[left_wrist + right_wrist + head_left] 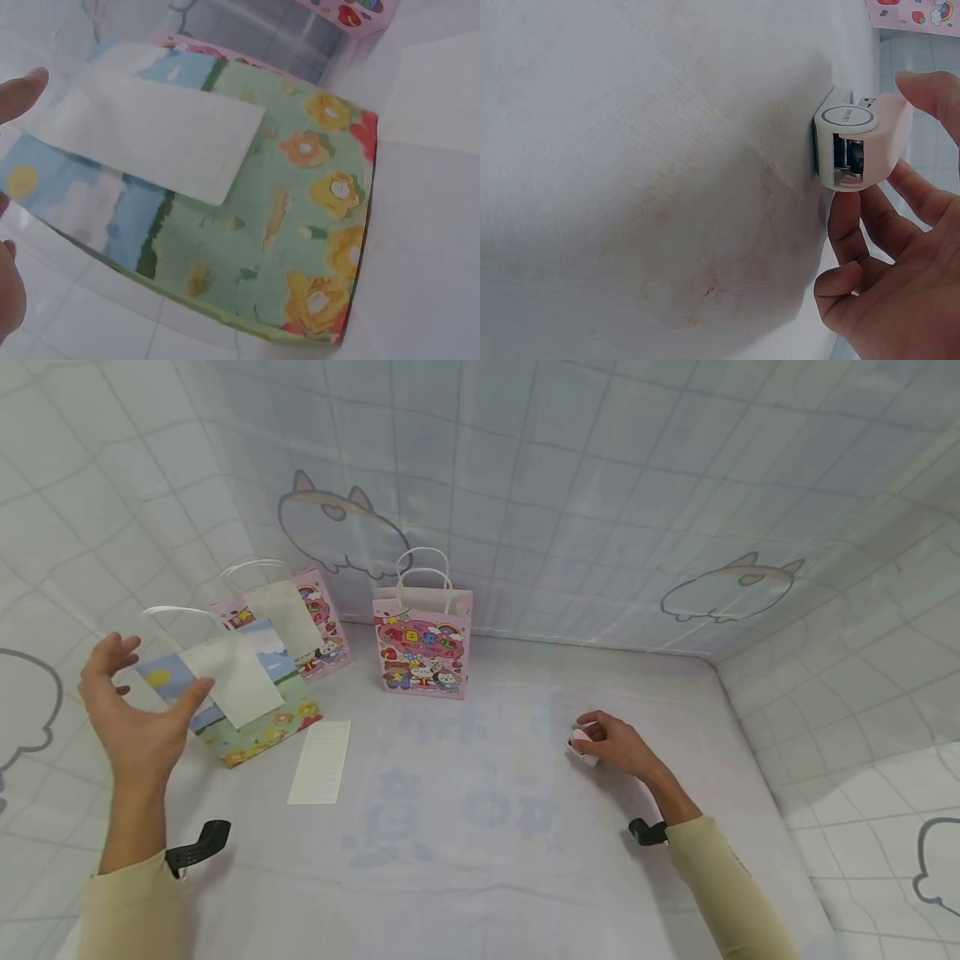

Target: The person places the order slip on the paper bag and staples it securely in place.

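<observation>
My right hand (618, 745) pinches a small pink-and-white stapler (855, 142) low over the table, thumb on one side and fingers on the other. On the left, my left hand (138, 718) is raised with thumb and fingers spread apart, nothing between them. It is beside a paper gift bag (251, 735) painted with flowers, sky and a yellow sun, which leans back at a tilt. A blank white paper (161, 139) hangs over the bag's upper front, and a white handle (183, 610) loops above it.
A pink cartoon gift bag (423, 647) stands upright at the back. Behind the flower bag, a second pink bag (330, 627) also has white paper over its front. One white strip of paper (320, 764) lies flat on the table (480, 885). Grid-patterned cloth walls surround the table.
</observation>
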